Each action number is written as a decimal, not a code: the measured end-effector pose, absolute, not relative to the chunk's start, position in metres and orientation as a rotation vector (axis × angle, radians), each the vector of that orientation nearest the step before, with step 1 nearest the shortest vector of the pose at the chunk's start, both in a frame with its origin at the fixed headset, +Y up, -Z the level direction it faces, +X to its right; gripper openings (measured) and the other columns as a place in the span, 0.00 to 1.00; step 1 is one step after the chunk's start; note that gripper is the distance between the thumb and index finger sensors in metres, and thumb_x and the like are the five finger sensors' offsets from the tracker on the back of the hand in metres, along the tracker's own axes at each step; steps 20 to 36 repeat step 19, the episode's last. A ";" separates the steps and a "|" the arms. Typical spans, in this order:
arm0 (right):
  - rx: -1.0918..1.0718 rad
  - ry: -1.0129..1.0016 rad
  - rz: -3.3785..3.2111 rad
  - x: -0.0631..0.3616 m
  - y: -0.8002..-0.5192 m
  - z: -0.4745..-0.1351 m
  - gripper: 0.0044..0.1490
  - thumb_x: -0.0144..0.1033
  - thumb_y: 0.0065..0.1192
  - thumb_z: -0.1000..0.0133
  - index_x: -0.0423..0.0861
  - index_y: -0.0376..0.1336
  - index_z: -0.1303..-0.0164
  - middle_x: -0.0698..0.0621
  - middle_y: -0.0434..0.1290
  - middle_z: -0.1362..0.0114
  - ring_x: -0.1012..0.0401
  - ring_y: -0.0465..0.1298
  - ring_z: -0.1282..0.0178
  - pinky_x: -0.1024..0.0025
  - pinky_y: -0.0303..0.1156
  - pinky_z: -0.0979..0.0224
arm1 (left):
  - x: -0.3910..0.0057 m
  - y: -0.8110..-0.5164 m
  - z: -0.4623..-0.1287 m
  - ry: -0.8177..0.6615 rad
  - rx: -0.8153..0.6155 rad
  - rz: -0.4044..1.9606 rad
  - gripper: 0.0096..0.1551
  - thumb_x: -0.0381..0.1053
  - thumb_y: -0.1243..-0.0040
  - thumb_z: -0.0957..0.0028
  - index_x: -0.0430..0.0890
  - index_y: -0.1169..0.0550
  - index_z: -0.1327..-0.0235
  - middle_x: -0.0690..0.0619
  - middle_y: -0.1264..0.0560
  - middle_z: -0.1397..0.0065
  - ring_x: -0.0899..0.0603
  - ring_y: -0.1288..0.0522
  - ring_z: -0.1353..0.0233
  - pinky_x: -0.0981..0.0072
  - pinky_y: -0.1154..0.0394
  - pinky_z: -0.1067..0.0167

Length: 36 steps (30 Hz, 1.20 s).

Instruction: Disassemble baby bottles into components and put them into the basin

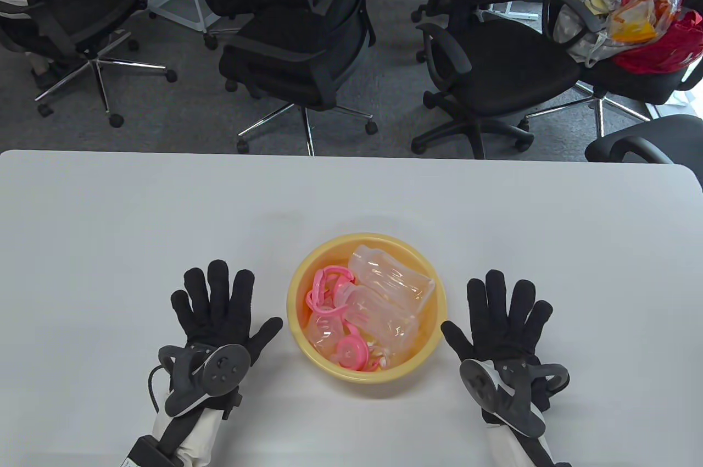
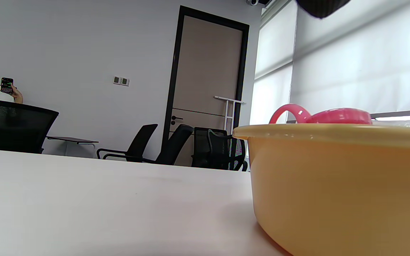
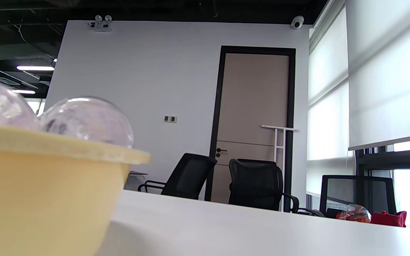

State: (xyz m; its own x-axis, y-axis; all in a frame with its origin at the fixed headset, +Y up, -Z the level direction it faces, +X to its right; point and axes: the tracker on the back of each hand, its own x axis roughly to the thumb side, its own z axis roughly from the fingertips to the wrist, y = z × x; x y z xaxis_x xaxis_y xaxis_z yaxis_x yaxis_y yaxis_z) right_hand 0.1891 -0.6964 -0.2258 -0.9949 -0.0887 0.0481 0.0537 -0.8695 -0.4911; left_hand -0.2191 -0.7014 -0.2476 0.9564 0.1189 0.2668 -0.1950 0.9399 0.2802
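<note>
The round yellow plastic basin sits on the white desk near its front edge, midway between the two hands. Inside it lie two clear plastic bottle bodies on their sides, touching each other and slanting from the far rim toward the right side. Left of them lie pink plastic collar rings with looped handles, a clear domed cap and a round pink screw ring near the front wall. Small pale pieces lie at the front of the basin floor; what they are cannot be told.

In the left wrist view the basin's wall fills the right side, with a pink ring and loop showing just above the rim. In the right wrist view the basin's rim stands at the left, with two clear domed shapes rising over it.

The left hand in its black glove lies flat on the desk just left of the basin, palm down, fingers straight and spread, thumb angled toward the basin, holding nothing. The right hand mirrors it just right of the basin, fingers straight and fanned, thumb pointing toward the basin, also released. Neither touches the basin. A grey tracker is strapped to the back of each hand.

Beyond the desk stand black office chairs on grey carpet.
</note>
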 end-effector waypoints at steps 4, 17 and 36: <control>-0.103 0.772 -2.974 0.190 -0.697 -0.225 0.52 0.65 0.36 0.37 0.50 0.27 0.14 0.45 0.28 0.09 0.42 0.20 0.21 0.38 0.21 0.25 | -0.219 -0.703 -0.248 -0.247 0.295 0.152 0.53 0.72 0.57 0.34 0.50 0.66 0.13 0.37 0.70 0.11 0.27 0.76 0.19 0.23 0.72 0.30; -0.095 0.767 -2.991 0.191 -0.697 -0.224 0.52 0.64 0.37 0.37 0.49 0.27 0.14 0.44 0.29 0.09 0.43 0.21 0.21 0.38 0.22 0.25 | -0.221 -0.704 -0.248 -0.234 0.301 0.165 0.53 0.71 0.58 0.34 0.49 0.65 0.13 0.36 0.69 0.11 0.26 0.75 0.19 0.23 0.71 0.30; -0.097 0.762 -2.995 0.191 -0.698 -0.224 0.52 0.64 0.37 0.37 0.49 0.27 0.14 0.44 0.29 0.09 0.43 0.21 0.20 0.38 0.22 0.25 | -0.221 -0.706 -0.248 -0.230 0.298 0.164 0.53 0.71 0.58 0.34 0.49 0.65 0.13 0.36 0.69 0.11 0.26 0.75 0.19 0.23 0.71 0.30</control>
